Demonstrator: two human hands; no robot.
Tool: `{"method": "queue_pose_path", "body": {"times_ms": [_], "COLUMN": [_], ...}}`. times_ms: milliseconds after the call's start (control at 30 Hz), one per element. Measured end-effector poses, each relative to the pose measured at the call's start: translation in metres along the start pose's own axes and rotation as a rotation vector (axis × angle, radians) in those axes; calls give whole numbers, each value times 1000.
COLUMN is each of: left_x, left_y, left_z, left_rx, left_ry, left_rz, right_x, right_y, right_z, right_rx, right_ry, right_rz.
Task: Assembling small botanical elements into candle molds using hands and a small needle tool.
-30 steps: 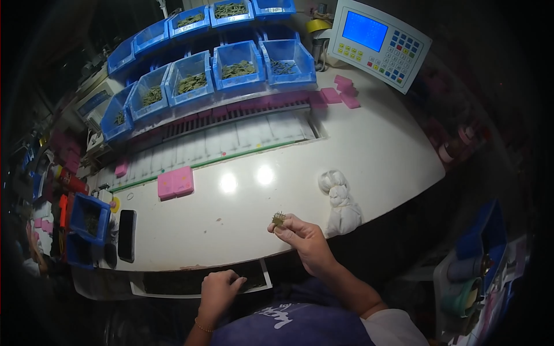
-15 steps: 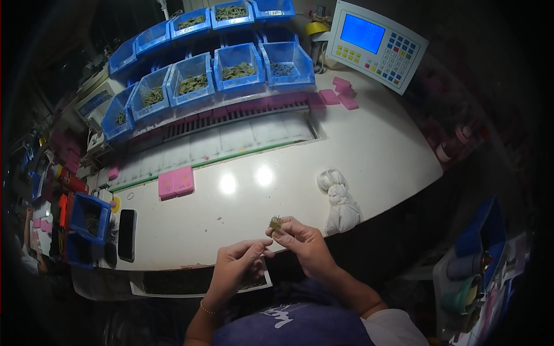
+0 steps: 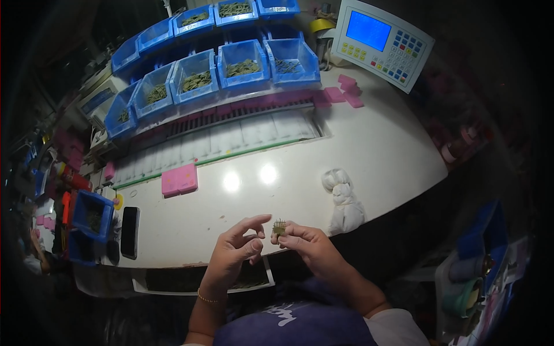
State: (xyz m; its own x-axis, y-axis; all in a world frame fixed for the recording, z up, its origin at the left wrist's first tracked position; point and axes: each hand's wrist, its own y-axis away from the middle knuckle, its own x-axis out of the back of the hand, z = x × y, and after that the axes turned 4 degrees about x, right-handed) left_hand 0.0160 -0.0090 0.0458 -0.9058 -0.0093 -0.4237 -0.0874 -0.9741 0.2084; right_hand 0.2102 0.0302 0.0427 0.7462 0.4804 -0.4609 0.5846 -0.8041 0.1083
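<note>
Near the white table's point(image 3: 392, 144) near edge, the right hand point(image 3: 311, 245) pinches a small greenish pronged bunch point(image 3: 279, 228), seemingly already gathered, beside the left hand's point(image 3: 234, 252) parted, seemingly unladen fingers, while similar-coloured pieces lie loose in far blue bins point(image 3: 245, 81).

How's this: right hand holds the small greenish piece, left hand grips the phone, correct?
No, the left hand isn't gripping the phone: it's open beside the greenish piece, and the phone lies on the table, as the head view shows. The right hand does hold the piece.
</note>
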Motion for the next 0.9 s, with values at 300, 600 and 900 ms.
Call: {"method": "queue_pose_path", "body": {"times_ms": [300, 600, 900], "left_x": [4, -10, -7], "left_y": [-16, -2, 3], "left_z": [-1, -4, -21], "left_rx": [74, -23, -156], "left_ry": [-30, -130, 20], "left_rz": [-332, -48, 48], "right_x": [18, 20, -5], "right_y": [-9, -10, 8], "right_z": [5, -2, -5], "right_rx": [-250, -172, 143], "right_ry": [-96, 155, 425], "right_rz": [-223, -212, 34]}}
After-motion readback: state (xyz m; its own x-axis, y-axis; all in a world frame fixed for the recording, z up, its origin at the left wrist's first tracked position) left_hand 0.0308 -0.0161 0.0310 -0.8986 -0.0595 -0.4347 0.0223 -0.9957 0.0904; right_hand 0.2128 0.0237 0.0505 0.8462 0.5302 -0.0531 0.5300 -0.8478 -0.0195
